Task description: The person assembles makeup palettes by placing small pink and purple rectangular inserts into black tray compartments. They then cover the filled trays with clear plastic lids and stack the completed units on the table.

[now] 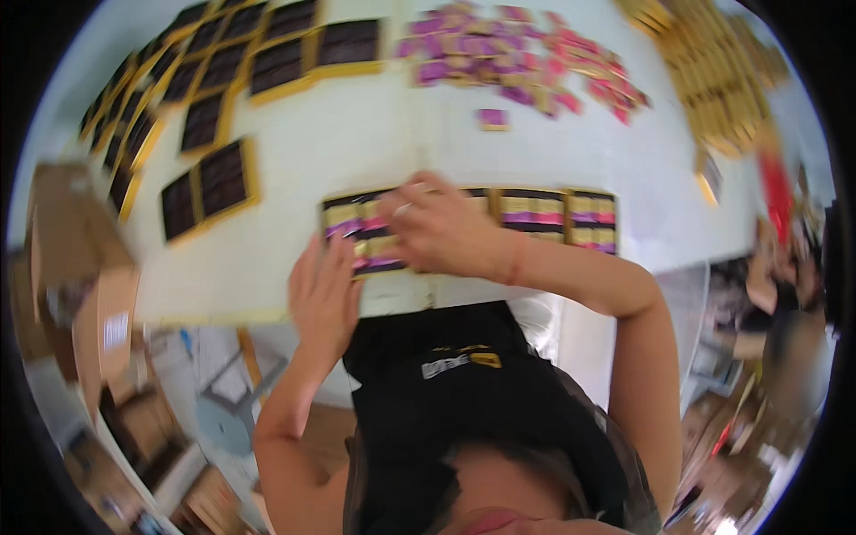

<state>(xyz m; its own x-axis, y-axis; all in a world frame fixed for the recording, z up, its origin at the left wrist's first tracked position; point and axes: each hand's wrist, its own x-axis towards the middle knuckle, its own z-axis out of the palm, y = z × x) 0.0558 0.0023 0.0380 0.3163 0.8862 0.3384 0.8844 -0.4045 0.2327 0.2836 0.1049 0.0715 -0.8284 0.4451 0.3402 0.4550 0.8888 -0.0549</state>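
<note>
A row of black, gold-edged boxes [530, 190] lies on the white table in front of me. They hold small wrapped pieces [519, 210] in gold with purple or pink bands. My right hand [432, 223] reaches over the left part of the row, its fingers bent down into a box; what they grip, if anything, is hidden. Against the front left corner of the leftmost box rests my left hand [323, 281], its fingers stretched out. Beyond the row, a loose heap of purple-and-gold pieces [459, 45] merges into pink ones [593, 58], and one purple piece [492, 119] lies apart.
Dark open boxes with gold rims [223, 178] spread over the table's left side. Gold boxes [722, 80] stand in stacks at the far right. Cardboard cartons [80, 259] are beyond the left table edge. Another person [771, 281] is at the right, blurred.
</note>
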